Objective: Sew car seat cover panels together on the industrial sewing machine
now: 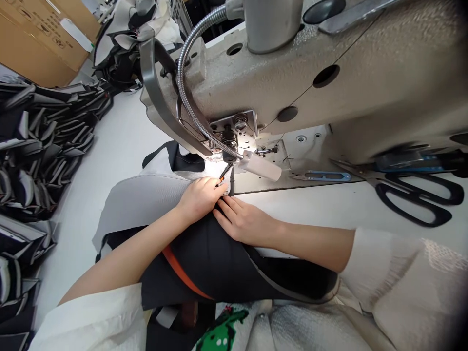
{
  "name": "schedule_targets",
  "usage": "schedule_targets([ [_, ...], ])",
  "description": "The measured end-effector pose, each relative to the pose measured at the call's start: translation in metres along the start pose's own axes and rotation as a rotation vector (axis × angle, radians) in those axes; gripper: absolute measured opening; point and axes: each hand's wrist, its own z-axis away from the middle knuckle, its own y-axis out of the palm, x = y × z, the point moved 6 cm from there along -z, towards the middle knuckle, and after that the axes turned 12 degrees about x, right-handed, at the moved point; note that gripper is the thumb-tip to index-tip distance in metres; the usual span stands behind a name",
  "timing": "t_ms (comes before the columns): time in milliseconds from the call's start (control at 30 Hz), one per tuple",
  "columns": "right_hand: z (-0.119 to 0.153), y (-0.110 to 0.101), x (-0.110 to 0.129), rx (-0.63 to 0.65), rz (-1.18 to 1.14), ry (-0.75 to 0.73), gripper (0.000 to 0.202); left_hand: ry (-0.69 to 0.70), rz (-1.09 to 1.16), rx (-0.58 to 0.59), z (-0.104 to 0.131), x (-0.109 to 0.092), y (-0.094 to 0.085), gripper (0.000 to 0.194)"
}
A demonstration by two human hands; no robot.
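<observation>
A black and grey fabric piece (215,253) with an orange stripe lies over the table's front edge, below the sewing machine (204,92). Near the lit needle area, my left hand (201,197) has its fingers closed on the fabric, close to a small dark pointed tool with an orange part (224,174); whether the hand holds that tool is unclear. Just to the right, my right hand (246,219) presses the fabric with its fingers together, the fingertips almost meeting those of my left hand.
Blue thread snips (325,176) and black-handled scissors (417,195) lie at the right. Piles of dark and grey fabric pieces (40,146) line the left, with a cardboard box (44,41) behind. A flexible lamp (261,165) hangs beside the needle.
</observation>
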Motion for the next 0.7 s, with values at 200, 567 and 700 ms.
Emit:
schedule_targets([
  [200, 0.004, -0.001, 0.0, -0.024, 0.011, -0.014, 0.028, 0.004, 0.065, 0.055, -0.005, -0.008, -0.001, 0.024],
  [567, 0.003, -0.001, -0.001, -0.045, -0.003, 0.014, 0.029, 0.004, -0.069, 0.006, 0.001, -0.009, 0.001, 0.022],
  [700, 0.002, 0.001, -0.001, -0.019, 0.007, 0.008, 0.029, -0.001, -0.092, -0.129, 0.006, -0.013, 0.004, 0.022],
])
